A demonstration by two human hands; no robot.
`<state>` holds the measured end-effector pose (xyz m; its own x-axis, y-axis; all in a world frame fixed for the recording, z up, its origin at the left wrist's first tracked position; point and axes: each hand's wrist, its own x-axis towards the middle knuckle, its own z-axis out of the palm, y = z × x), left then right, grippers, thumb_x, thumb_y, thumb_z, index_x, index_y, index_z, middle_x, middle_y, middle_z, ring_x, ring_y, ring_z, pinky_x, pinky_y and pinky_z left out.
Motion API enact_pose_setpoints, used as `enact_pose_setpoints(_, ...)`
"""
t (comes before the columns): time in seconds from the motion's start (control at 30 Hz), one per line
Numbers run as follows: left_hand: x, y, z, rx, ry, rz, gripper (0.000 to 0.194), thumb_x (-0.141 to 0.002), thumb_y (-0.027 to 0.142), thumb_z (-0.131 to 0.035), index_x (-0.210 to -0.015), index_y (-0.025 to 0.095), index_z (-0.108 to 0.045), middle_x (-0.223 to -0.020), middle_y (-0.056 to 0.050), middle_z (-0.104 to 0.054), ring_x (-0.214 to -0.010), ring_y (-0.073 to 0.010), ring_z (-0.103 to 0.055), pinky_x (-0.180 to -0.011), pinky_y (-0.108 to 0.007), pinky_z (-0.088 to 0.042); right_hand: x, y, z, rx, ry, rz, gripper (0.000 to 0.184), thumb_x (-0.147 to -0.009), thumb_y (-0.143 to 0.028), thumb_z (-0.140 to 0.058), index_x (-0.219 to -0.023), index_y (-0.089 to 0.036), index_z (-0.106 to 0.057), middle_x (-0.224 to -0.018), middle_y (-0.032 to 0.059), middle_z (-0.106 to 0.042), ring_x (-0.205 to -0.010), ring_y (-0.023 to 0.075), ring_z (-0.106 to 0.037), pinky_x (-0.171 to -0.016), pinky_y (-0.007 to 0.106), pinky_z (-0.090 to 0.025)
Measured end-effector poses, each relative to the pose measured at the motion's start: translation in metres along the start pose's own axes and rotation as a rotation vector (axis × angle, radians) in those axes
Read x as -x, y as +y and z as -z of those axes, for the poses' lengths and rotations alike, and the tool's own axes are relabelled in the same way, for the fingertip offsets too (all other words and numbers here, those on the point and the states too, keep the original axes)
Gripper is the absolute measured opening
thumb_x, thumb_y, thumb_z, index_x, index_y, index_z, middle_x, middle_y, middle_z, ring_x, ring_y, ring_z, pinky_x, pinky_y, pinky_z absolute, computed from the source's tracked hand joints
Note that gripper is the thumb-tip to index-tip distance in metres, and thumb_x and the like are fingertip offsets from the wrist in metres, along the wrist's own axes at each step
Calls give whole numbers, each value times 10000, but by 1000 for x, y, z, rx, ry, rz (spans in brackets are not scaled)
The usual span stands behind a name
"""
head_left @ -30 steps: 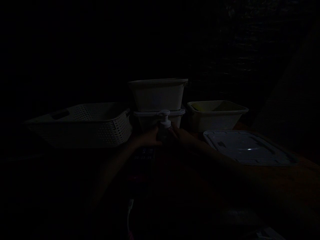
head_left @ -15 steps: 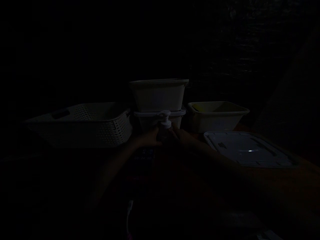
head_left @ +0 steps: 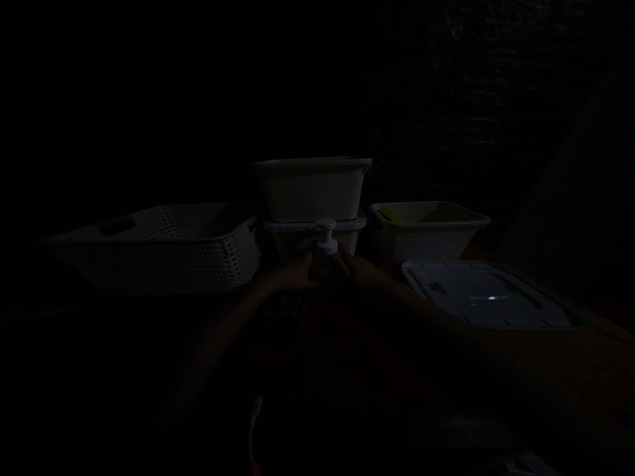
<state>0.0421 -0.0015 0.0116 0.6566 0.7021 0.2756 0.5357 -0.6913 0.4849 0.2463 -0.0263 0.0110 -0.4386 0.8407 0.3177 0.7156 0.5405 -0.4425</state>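
The scene is very dark. A pump bottle (head_left: 325, 256) with a white pump head stands upright in front of the stacked tubs. From the left, my left hand (head_left: 296, 271) is closed around the bottle's side. On the other side my right hand (head_left: 358, 270) grips it too, fingers near the collar. The bottle's lower part is lost in shadow. Just below my left hand lies a phone (head_left: 282, 314) with a faint timer on its screen.
Behind the bottle, a white tub (head_left: 313, 192) rests on a lidded tub (head_left: 292, 238). A perforated basket (head_left: 163, 264) is at left. To the right are another tub (head_left: 421, 241) with something yellow inside and a flat lid (head_left: 476, 291). A white cable (head_left: 253, 423) lies near the front.
The whole view has shifted slightly, so things appear a little further left. Both hands stay on the pump bottle; the grip looks much the same.
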Motion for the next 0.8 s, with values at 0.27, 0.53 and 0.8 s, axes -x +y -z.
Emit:
enact_pose_setpoints(0.27, 0, -1, -1, -33, 15, 0, 692, -652, 310, -698, -1251, 125, -405, -1209, -156, -526, -1076, -283, -538, -888, -433, -449, 1, -1, 2, 6, -24, -9, 519, -957, -458, -225, -1355, -130, -282, -1040, 156, -672, -890, 232, -662, -677, 280, -469)
enact_pose_setpoints(0.53, 1, 13, 2, -14, 3, 5, 625, -654, 299, -701, -1200, 139, -441, -1167, -133, -547, -1032, -267, -562, -865, -420, -466, 1, -2, 2, -11, -24, 7, 523, -956, -443, -242, -1352, -103, -284, -1037, 191, -664, -882, 247, -662, -685, 296, -463)
enact_pose_setpoints(0.8, 1, 12, 3, -5, -5, 30, 638, -639, 271, -710, -1192, 94, -444, -1116, -148, -564, -1001, -281, -573, -858, -434, -467, 2, -3, 2, -56, -21, 10, 474, -957, -425, -241, -1313, -120, -314, -1023, 174, -665, -866, 233, -661, -671, 291, -465)
